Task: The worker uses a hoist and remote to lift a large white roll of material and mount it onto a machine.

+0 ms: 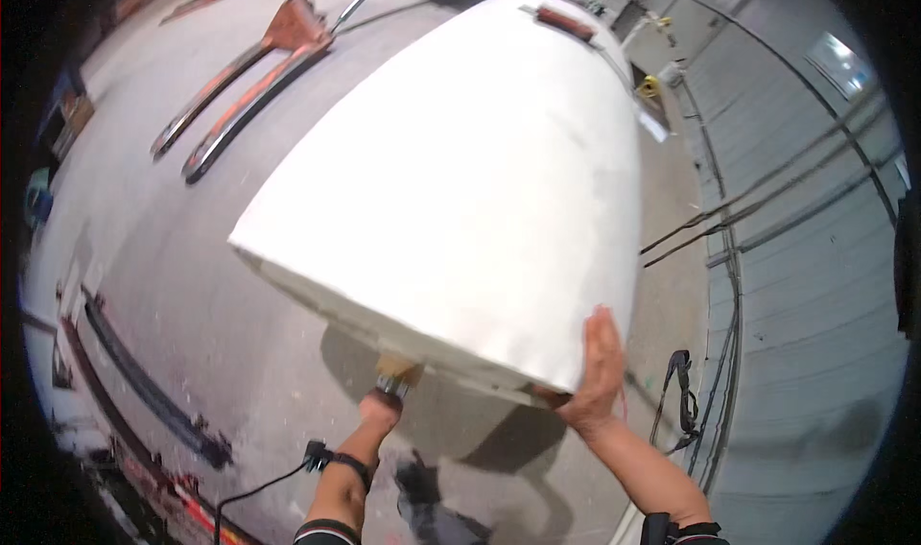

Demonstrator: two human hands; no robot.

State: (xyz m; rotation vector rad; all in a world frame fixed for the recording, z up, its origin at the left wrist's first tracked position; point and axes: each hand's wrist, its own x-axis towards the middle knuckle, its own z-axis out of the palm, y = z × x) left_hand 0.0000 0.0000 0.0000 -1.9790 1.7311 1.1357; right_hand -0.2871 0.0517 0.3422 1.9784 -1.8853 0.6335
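A large white rounded shell (460, 190) fills the middle of the view, its straight lower edge toward me. My left hand (382, 409) is closed round what looks like a paintbrush (395, 376), with a metal band and yellowish bristles. The brush tip meets the underside of the shell's near edge. At the near right corner, my right hand (597, 370) grips the shell, its fingers stretched up along the side and its thumb hooked below the edge. A dark red handled tool (564, 23) lies on the shell's far end; its kind is unclear.
An orange pallet jack (297, 25) stands on the floor at the far left. Dark and red bars (153, 382) lie at the lower left. Along the right runs a grey panelled wall (815, 286) with cables and a hanging black strap (683, 401). A cable trails from my left wrist.
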